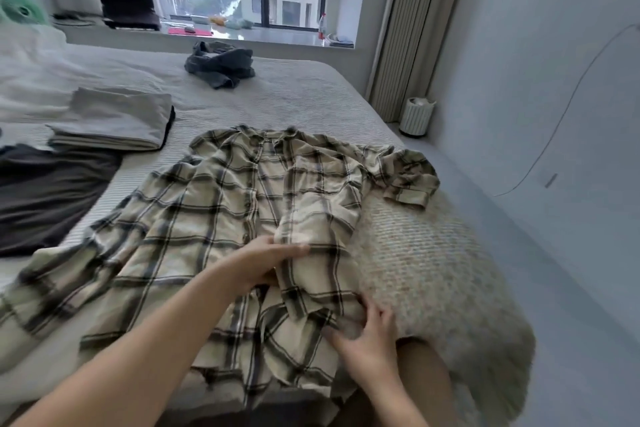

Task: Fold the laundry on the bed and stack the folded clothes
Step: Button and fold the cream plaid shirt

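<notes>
A beige and black plaid shirt (221,218) lies spread front up on the bed (304,97), collar away from me. Its right side is folded in over the middle. My left hand (266,262) lies flat on the shirt's middle, fingers straight, touching the folded edge. My right hand (367,347) pinches the shirt's lower right hem between thumb and fingers. A folded grey garment (114,121) sits at the left on a dark one. A dark brown garment (48,194) lies flat beside it. A crumpled dark grey piece (221,66) lies at the far side.
A fluffy cream blanket (433,281) hangs over the bed's right corner next to the shirt. White bedding (31,73) is bunched at the far left. A window sill (242,35) with a laptop (128,0) runs behind the bed. A small white bin (417,116) stands on the floor.
</notes>
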